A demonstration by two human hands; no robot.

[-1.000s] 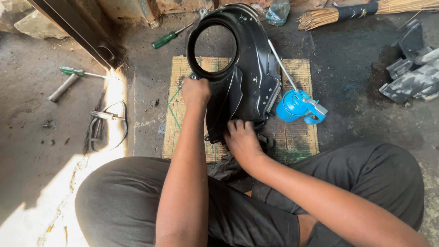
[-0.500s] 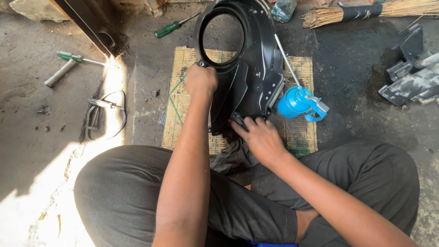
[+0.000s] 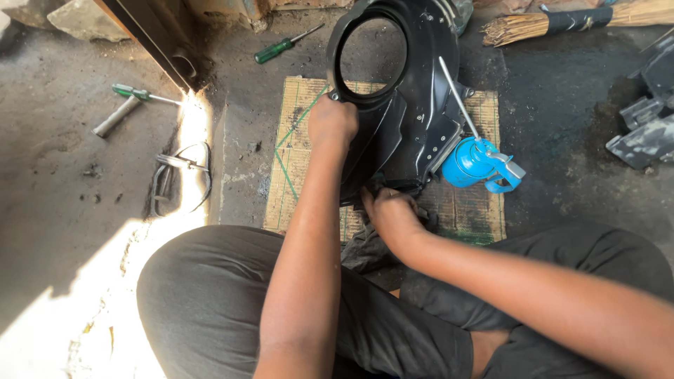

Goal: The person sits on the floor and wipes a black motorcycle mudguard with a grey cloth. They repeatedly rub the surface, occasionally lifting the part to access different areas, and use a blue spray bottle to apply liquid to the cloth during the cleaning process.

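Housing (image 3: pixel 414 105) stands on mat (image 3: pixel 302 154), oil can (image 3: pixel 474 163) apparently touching its right.

Your black plastic housing (image 3: pixel 414 112): large round opening up top, small screws along side, standing tilted on woven mat (image 3: pixel 302 140), toward mat's far edge. Lower end on dark rag (image 3: pixel 365 245) at near edge.

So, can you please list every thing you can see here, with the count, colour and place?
housing: one, black plastic with a round opening, upright on the mat
mat: one, woven, tan with green lines, on the floor
oil can: one, blue, long metal spout, right of the housing
screwdrivers: two, green handles, floor upper left
cloth: one, dark, below the housing
broom: one, straw, top right
black parts: several, far right
left hand: grips the housing rim
right hand: at the housing's lower edge
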